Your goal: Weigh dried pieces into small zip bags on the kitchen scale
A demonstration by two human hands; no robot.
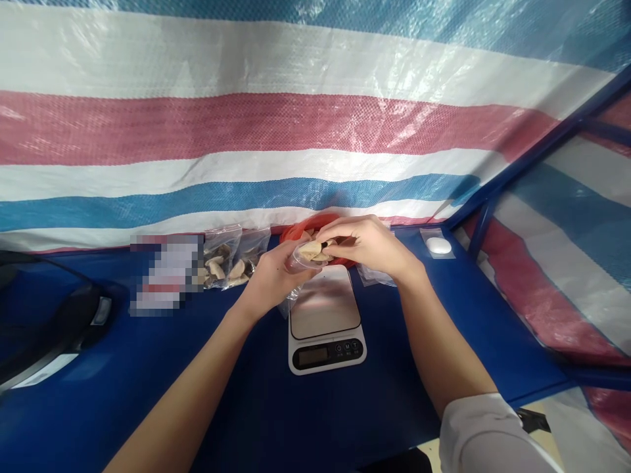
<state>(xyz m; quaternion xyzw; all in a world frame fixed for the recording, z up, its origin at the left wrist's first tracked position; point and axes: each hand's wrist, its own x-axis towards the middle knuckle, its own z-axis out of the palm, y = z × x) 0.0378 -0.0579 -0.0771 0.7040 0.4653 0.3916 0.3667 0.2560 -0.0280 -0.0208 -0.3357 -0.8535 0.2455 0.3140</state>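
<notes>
My left hand (273,276) is wrapped around a small clear plastic cup (298,262), tilted above the back of a kitchen scale (325,312). Pale flat slices (311,250) fill the cup's mouth. At the cup's rim, my right hand (367,244) pinches a small dark-edged piece (324,245) between thumb and forefinger; its exact kind is unclear. Behind both hands sits an orange-red basket (292,231) with more pale pieces, largely hidden. The scale's white platform bears nothing, and its display looks blank.
Clear bags (217,263) of pale and dark pieces lie left of the basket, beside a blurred-out packet (167,272). Another clear bag (377,274) lies under my right wrist. A white oval object (438,246) rests at right. Black gear (59,335) occupies the left side. Striped sheeting backs the blue table.
</notes>
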